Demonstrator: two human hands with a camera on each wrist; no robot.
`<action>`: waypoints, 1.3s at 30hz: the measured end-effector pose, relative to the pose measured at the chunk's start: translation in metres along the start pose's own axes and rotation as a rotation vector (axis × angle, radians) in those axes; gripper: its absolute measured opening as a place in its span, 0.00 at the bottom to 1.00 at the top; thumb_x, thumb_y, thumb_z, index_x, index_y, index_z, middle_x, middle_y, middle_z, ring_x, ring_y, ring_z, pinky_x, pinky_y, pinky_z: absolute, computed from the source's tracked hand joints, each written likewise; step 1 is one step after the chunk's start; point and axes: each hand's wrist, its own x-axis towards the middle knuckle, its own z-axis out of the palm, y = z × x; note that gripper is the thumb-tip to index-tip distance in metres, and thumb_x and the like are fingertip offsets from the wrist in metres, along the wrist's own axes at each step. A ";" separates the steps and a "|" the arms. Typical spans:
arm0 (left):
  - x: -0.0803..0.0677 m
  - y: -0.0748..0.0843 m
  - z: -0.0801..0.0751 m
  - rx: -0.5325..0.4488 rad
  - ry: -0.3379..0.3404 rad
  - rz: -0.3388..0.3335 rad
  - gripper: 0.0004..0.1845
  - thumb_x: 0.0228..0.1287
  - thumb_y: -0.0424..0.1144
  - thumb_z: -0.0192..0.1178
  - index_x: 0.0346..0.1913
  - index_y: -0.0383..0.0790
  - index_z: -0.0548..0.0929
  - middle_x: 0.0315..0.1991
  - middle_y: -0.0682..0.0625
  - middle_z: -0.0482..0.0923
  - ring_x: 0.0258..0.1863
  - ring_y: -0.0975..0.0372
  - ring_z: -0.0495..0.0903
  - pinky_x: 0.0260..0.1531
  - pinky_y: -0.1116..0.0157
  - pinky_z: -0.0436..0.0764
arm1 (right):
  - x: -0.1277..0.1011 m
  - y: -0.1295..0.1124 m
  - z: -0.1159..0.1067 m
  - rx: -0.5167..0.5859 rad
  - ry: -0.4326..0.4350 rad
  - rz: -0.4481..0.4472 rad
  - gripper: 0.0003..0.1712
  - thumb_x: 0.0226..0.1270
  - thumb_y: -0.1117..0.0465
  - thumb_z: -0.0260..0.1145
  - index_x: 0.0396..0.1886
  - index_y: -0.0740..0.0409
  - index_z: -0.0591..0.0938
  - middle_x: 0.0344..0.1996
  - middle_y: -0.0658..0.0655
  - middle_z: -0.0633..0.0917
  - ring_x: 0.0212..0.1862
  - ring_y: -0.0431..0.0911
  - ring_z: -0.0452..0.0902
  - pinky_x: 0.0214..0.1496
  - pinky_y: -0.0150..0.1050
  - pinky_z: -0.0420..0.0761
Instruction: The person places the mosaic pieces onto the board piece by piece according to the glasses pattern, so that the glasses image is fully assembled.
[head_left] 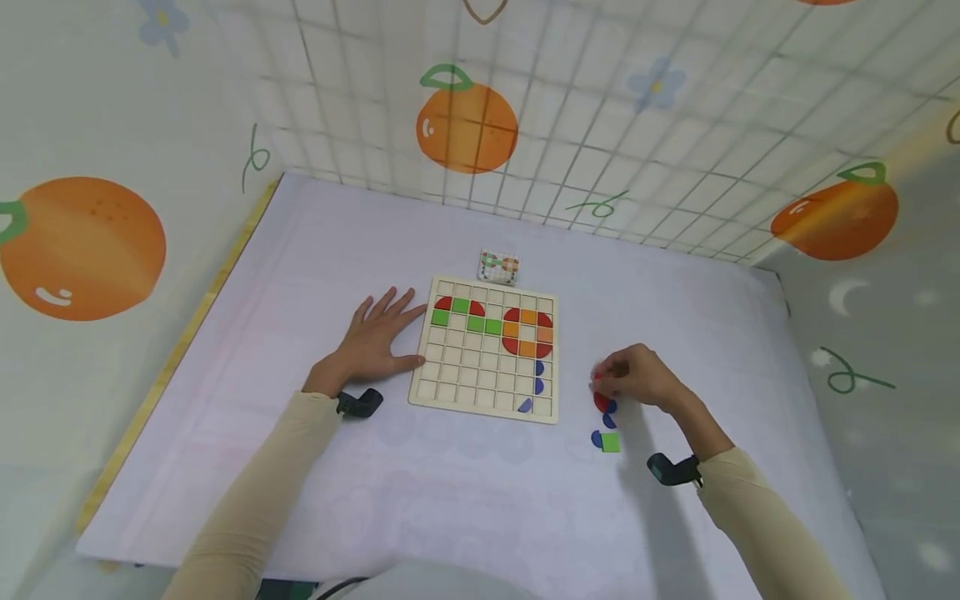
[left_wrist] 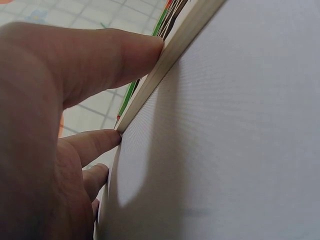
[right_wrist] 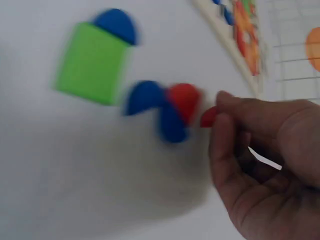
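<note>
A square wooden grid board (head_left: 453, 374) lies on the white table, partly filled with red, green, orange and blue pieces. My left hand (head_left: 370, 342) is spread flat at its left side, thumb and index fingertips against the board's edge (left_wrist: 167, 62). Right of the board, my right hand (head_left: 641, 375) pinches a small red piece with a curved edge (right_wrist: 207, 118) between thumb and index finger. Just below that hand lie another red piece (right_wrist: 184, 100) and two blue half-round pieces (right_wrist: 172, 122). Nearer the front, a green square (head_left: 611, 442) lies against a blue half-round piece (head_left: 597, 439).
A small pattern card (head_left: 498, 267) lies just behind the board. Behind the table hangs a pale curtain (head_left: 585, 125) with a grid and oranges printed on it. Yellow trim (head_left: 180, 342) runs along the table's left edge.
</note>
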 end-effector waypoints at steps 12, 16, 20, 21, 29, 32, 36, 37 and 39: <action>0.000 -0.001 0.001 -0.023 -0.004 0.005 0.47 0.59 0.64 0.61 0.78 0.52 0.56 0.79 0.49 0.40 0.77 0.53 0.31 0.70 0.47 0.30 | 0.058 -0.112 0.026 0.006 0.016 -0.404 0.11 0.69 0.65 0.66 0.48 0.62 0.86 0.42 0.54 0.84 0.44 0.49 0.80 0.45 0.41 0.82; 0.000 -0.003 0.002 -0.020 0.002 0.021 0.47 0.60 0.64 0.60 0.78 0.52 0.56 0.79 0.49 0.40 0.77 0.53 0.32 0.70 0.47 0.31 | 0.078 -0.147 0.052 0.005 -0.020 -0.547 0.10 0.70 0.66 0.65 0.48 0.62 0.87 0.41 0.53 0.84 0.43 0.47 0.80 0.46 0.40 0.80; 0.000 -0.003 0.000 -0.022 0.019 0.044 0.47 0.60 0.64 0.60 0.78 0.52 0.56 0.79 0.49 0.41 0.77 0.53 0.33 0.70 0.46 0.32 | 0.094 -0.168 0.074 -0.027 -0.063 -0.546 0.10 0.70 0.67 0.64 0.46 0.60 0.88 0.38 0.50 0.84 0.39 0.43 0.80 0.42 0.35 0.80; -0.001 -0.003 0.000 -0.026 0.021 0.049 0.47 0.60 0.64 0.60 0.78 0.52 0.56 0.79 0.49 0.41 0.77 0.52 0.33 0.70 0.46 0.32 | 0.097 -0.172 0.079 -0.040 -0.076 -0.541 0.09 0.70 0.67 0.64 0.45 0.59 0.88 0.38 0.50 0.85 0.38 0.42 0.80 0.41 0.34 0.79; -0.002 -0.003 0.000 -0.030 0.032 0.070 0.46 0.61 0.64 0.60 0.77 0.49 0.58 0.79 0.46 0.44 0.77 0.50 0.36 0.69 0.43 0.35 | 0.102 -0.183 0.104 -0.151 -0.023 -0.505 0.04 0.64 0.63 0.71 0.37 0.56 0.90 0.30 0.48 0.87 0.34 0.39 0.81 0.37 0.32 0.79; -0.002 -0.002 -0.001 -0.031 0.039 0.074 0.46 0.61 0.63 0.60 0.77 0.49 0.58 0.79 0.46 0.44 0.77 0.49 0.36 0.69 0.43 0.35 | 0.100 -0.184 0.108 -0.217 0.030 -0.489 0.04 0.65 0.60 0.71 0.37 0.54 0.90 0.30 0.46 0.87 0.34 0.38 0.79 0.38 0.31 0.78; -0.003 -0.002 -0.002 -0.028 0.046 0.073 0.45 0.60 0.62 0.61 0.77 0.49 0.59 0.79 0.47 0.44 0.77 0.50 0.36 0.70 0.44 0.35 | 0.097 -0.186 0.112 -0.247 0.042 -0.480 0.07 0.64 0.57 0.72 0.39 0.54 0.89 0.31 0.46 0.87 0.35 0.38 0.79 0.39 0.32 0.79; -0.003 -0.002 -0.002 -0.022 0.045 0.071 0.45 0.60 0.63 0.61 0.77 0.50 0.58 0.79 0.47 0.44 0.77 0.50 0.36 0.70 0.44 0.35 | 0.096 -0.186 0.113 -0.249 0.039 -0.479 0.08 0.64 0.56 0.72 0.39 0.55 0.89 0.31 0.46 0.87 0.35 0.38 0.79 0.39 0.32 0.79; -0.003 -0.002 -0.002 -0.017 0.042 0.066 0.46 0.60 0.63 0.61 0.77 0.51 0.58 0.79 0.48 0.44 0.77 0.51 0.35 0.70 0.44 0.35 | 0.095 -0.187 0.116 -0.262 0.038 -0.476 0.09 0.63 0.56 0.73 0.39 0.56 0.90 0.31 0.47 0.87 0.35 0.39 0.80 0.40 0.32 0.80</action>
